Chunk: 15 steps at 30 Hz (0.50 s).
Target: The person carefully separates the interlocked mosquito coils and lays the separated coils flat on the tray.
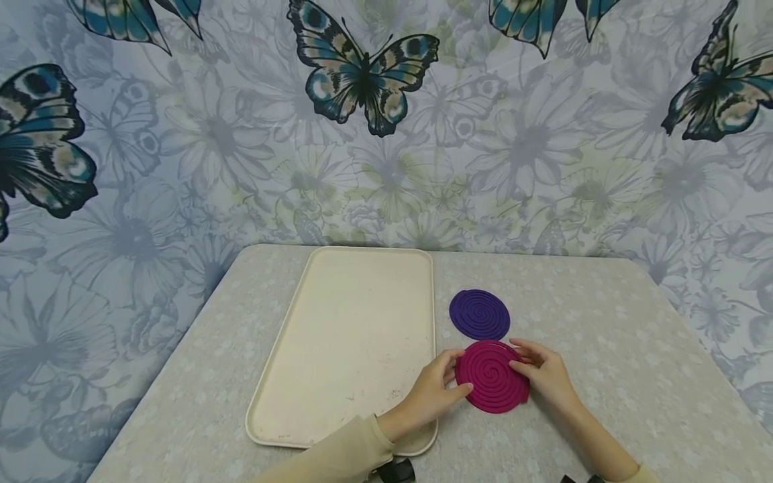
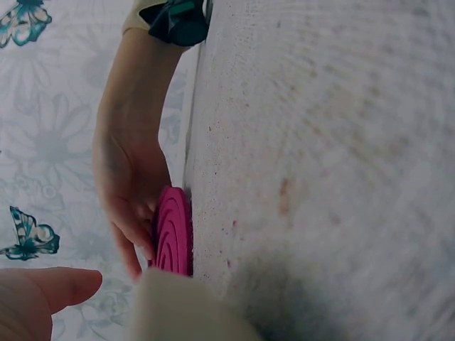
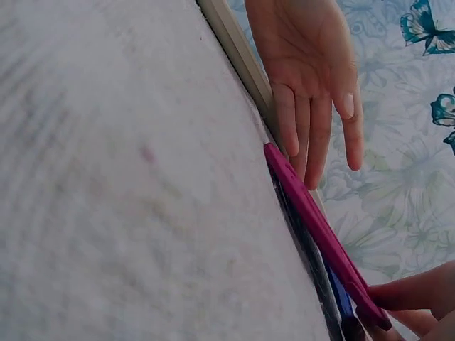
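Note:
A magenta round mat with a coiled spiral relief (image 1: 492,377), like a coaster, is between the two hands. My right hand (image 1: 549,377) pinches its right edge between thumb and fingers. In the right wrist view the mat (image 3: 320,220) tilts, its right side raised off the table. At the mat's left edge is my left hand (image 1: 430,390), thumb and fingers spread around it. The right wrist view shows that left hand (image 3: 306,78) with extended fingers, not gripping. A similar purple-blue spiral mat (image 1: 480,314) lies flat just behind the magenta one.
A cream rectangular tray (image 1: 356,349) with a raised rim lies left of the mats, under the left forearm. A pale patterned cloth (image 1: 628,349) covers the table. Behind stands a backdrop (image 1: 386,188) with butterflies and flowers.

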Each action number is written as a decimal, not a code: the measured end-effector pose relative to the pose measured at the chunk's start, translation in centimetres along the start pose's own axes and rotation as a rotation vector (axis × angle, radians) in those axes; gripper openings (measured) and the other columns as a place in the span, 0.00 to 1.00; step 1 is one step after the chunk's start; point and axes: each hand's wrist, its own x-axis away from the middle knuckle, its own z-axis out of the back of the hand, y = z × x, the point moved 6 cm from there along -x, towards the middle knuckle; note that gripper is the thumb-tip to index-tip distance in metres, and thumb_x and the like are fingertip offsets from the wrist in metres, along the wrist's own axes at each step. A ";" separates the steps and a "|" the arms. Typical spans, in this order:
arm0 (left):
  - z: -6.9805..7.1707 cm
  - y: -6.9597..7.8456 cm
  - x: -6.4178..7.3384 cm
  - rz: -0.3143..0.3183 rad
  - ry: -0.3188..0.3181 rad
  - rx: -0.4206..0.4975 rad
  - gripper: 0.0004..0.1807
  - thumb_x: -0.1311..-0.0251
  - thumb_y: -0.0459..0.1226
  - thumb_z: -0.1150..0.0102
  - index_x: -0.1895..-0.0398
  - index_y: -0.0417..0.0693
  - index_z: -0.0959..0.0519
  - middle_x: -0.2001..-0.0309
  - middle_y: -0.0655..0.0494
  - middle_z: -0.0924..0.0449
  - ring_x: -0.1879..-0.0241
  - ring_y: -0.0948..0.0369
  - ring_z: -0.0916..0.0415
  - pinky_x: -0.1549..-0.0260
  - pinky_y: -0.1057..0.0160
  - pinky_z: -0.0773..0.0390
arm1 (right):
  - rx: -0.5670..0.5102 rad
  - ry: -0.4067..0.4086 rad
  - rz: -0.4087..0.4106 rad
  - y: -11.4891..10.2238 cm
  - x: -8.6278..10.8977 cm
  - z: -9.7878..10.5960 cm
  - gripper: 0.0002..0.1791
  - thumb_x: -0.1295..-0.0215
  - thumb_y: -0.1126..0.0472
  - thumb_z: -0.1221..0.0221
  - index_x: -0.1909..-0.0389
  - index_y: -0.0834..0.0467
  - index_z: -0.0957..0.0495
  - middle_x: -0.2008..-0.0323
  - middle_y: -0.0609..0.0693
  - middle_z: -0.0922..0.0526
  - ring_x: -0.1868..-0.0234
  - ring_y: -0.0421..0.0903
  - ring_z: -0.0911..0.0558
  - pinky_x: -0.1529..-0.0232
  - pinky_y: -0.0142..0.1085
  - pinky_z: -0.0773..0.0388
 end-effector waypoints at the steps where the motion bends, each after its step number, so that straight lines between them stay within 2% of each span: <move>1: 0.0 0.0 0.0 -0.004 -0.001 -0.003 0.29 0.38 0.35 0.43 0.35 0.36 0.37 0.36 0.40 0.32 0.35 0.48 0.33 0.37 0.61 0.30 | -0.001 0.003 -0.015 0.1 0.0 0.0 0.25 0.42 0.69 0.37 0.42 0.68 0.27 0.51 0.67 0.20 0.60 0.28 0.21 0.60 0.18 0.24; 5: 0.1 0.0 0.1 -0.003 0.031 0.033 0.27 0.38 0.35 0.43 0.36 0.36 0.36 0.36 0.39 0.32 0.35 0.47 0.33 0.37 0.57 0.31 | -0.070 -0.007 -0.081 0.0 0.2 0.1 0.27 0.42 0.69 0.37 0.41 0.68 0.29 0.50 0.64 0.20 0.62 0.24 0.23 0.62 0.20 0.23; 9: 0.7 0.3 0.0 -0.027 0.085 0.056 0.26 0.38 0.34 0.44 0.37 0.37 0.35 0.36 0.41 0.32 0.34 0.46 0.34 0.36 0.55 0.31 | -0.239 -0.032 -0.118 -0.7 0.1 0.2 0.28 0.42 0.69 0.38 0.40 0.69 0.31 0.58 0.46 0.16 0.65 0.27 0.20 0.67 0.25 0.19; 12: 1.5 1.0 -0.3 -0.074 0.129 0.048 0.25 0.38 0.33 0.44 0.37 0.37 0.34 0.36 0.42 0.31 0.34 0.47 0.35 0.36 0.54 0.31 | -0.364 -0.035 -0.122 -1.7 -0.3 0.3 0.22 0.41 0.69 0.38 0.44 0.60 0.27 0.63 0.33 0.19 0.65 0.28 0.19 0.68 0.25 0.19; 15: 2.7 1.9 -0.8 -0.115 0.171 0.038 0.25 0.38 0.32 0.44 0.38 0.37 0.33 0.37 0.42 0.31 0.34 0.46 0.35 0.37 0.53 0.30 | -0.440 -0.017 -0.112 -3.0 -1.0 0.3 0.18 0.41 0.70 0.38 0.52 0.51 0.23 0.64 0.33 0.19 0.66 0.29 0.19 0.69 0.25 0.19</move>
